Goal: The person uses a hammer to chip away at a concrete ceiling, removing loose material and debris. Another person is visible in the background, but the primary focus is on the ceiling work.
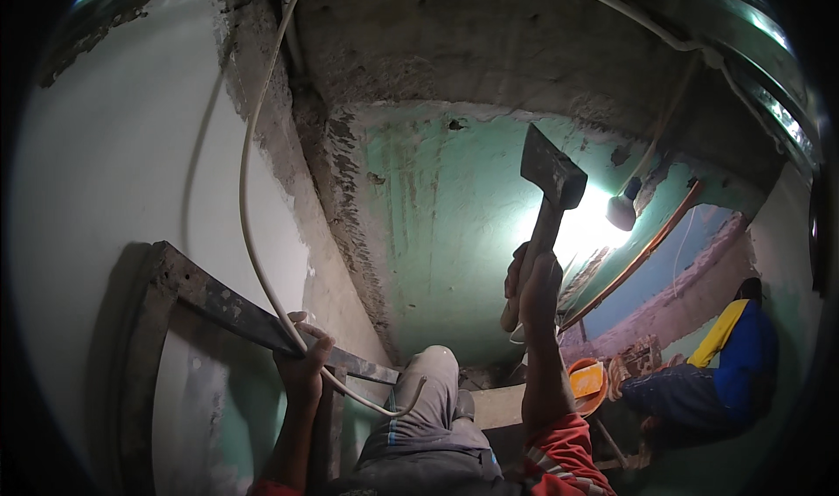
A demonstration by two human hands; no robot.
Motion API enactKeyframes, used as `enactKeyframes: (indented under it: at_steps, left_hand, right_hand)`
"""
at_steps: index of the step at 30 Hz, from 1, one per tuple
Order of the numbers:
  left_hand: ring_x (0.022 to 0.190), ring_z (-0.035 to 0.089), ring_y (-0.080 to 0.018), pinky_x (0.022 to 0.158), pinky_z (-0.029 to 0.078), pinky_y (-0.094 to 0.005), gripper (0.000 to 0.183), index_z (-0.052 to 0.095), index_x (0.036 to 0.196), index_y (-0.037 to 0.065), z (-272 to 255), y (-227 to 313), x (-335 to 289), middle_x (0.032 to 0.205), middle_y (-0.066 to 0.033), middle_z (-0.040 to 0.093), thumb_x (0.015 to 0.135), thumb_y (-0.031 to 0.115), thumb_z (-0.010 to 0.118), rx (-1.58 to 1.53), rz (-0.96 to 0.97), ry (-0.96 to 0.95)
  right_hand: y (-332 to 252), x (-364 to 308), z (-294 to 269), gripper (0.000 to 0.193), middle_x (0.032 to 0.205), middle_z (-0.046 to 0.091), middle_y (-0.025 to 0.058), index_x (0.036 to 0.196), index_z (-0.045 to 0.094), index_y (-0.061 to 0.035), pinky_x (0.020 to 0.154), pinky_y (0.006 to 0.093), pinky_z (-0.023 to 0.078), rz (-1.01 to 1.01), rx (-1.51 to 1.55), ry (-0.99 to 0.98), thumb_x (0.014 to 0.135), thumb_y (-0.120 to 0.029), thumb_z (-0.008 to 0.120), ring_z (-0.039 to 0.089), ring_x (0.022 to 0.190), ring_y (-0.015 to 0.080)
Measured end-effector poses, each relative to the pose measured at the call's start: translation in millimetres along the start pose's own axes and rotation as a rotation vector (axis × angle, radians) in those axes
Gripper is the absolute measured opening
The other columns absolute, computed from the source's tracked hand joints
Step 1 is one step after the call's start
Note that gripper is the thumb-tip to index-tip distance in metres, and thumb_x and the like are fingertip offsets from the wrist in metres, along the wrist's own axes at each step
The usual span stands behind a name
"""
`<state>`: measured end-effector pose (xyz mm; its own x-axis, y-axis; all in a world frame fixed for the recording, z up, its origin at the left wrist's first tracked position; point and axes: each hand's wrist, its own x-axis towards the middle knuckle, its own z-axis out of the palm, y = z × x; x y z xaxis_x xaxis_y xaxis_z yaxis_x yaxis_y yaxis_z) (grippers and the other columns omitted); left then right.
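Observation:
My right hand (533,291) is closed around the handle of a hatchet (555,177), raised in front of me. Its broad, flared dark head points up, with a squarish butt on the right. Lower on the left, my left hand (304,369) is closed on the top bar of a dark, paint-spotted metal frame (223,308). A white cable (249,177) hangs from above, crosses that hand between thumb and fingers, and curves to a loose end over my bent leg (428,382). Whether my fingers also press on the cable, I cannot tell.
Ahead is a chipped green wall (428,216) under bare concrete. A lit bulb (622,209) hangs just right of the hatchet. At the lower right, another person in blue and yellow (743,356) bends near an orange bucket (577,400). A white wall (131,146) rises on the left.

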<state>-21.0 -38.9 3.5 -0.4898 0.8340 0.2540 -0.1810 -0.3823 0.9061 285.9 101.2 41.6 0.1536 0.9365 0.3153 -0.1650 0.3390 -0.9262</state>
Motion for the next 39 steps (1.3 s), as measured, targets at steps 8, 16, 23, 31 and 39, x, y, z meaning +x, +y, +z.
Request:
enactKeyframes:
  at_steps: [8, 16, 23, 31, 39]
  left_hand:
    - [0.089, 0.055, -0.0109, 0.084, 0.048, -0.0274, 0.053, 0.050, 0.120, -0.001, -10, -5, -5, 0.098, -0.0046, 0.053, 0.073, 0.000, 0.076, 0.042, 0.013, 0.027]
    - [0.080, 0.060, -0.0109, 0.077, 0.050, -0.0261, 0.050, 0.054, 0.117, 0.000, -5, -12, 0, 0.086, -0.0015, 0.060, 0.072, -0.005, 0.075, 0.070, 0.009, 0.028]
    - [0.082, 0.059, -0.0116, 0.076, 0.051, -0.0258, 0.049, 0.055, 0.115, 0.001, -7, -7, -4, 0.089, -0.0023, 0.057, 0.070, -0.007, 0.074, 0.058, 0.032, 0.081]
    - [0.075, 0.060, -0.0116, 0.075, 0.050, -0.0254, 0.051, 0.050, 0.117, -0.003, 0, -4, 2, 0.082, -0.0017, 0.059, 0.072, -0.005, 0.073, 0.075, 0.026, 0.019]
    - [0.071, 0.059, -0.0122, 0.073, 0.051, -0.0269, 0.048, 0.050, 0.116, -0.002, 2, -1, -7, 0.078, -0.0001, 0.057, 0.073, -0.007, 0.070, 0.049, 0.037, 0.104]
  right_hand:
    - [-57, 21, 42, 0.084, 0.075, 0.052, 0.0096, 0.101, 0.050, -0.0039, 0.050, 0.0315, 0.037, -0.813, 0.497, -0.214, 0.073, -0.084, 0.051, 0.048, 0.059, 0.0190]
    - [55, 139, 82, 0.047, 0.059, 0.047, -0.0011, 0.078, 0.049, -0.0077, 0.046, 0.0294, 0.039, -0.092, -0.229, -0.059, 0.100, -0.049, 0.041, 0.045, 0.048, 0.0107]
    - [11, 87, 82, 0.044, 0.057, 0.048, 0.0012, 0.080, 0.051, -0.0039, 0.043, 0.0279, 0.040, -0.375, 0.209, -0.145, 0.100, -0.043, 0.049, 0.047, 0.047, 0.0093]
    - [45, 142, 92, 0.027, 0.061, 0.050, 0.0038, 0.077, 0.056, 0.0007, 0.052, 0.0332, 0.038, -0.020, -0.261, 0.050, 0.087, -0.022, 0.068, 0.045, 0.055, 0.0153]
    - [-7, 82, 86, 0.022, 0.057, 0.053, -0.0007, 0.073, 0.057, -0.0048, 0.050, 0.0284, 0.041, -0.023, 0.109, 0.057, 0.086, -0.015, 0.072, 0.051, 0.054, 0.0075]
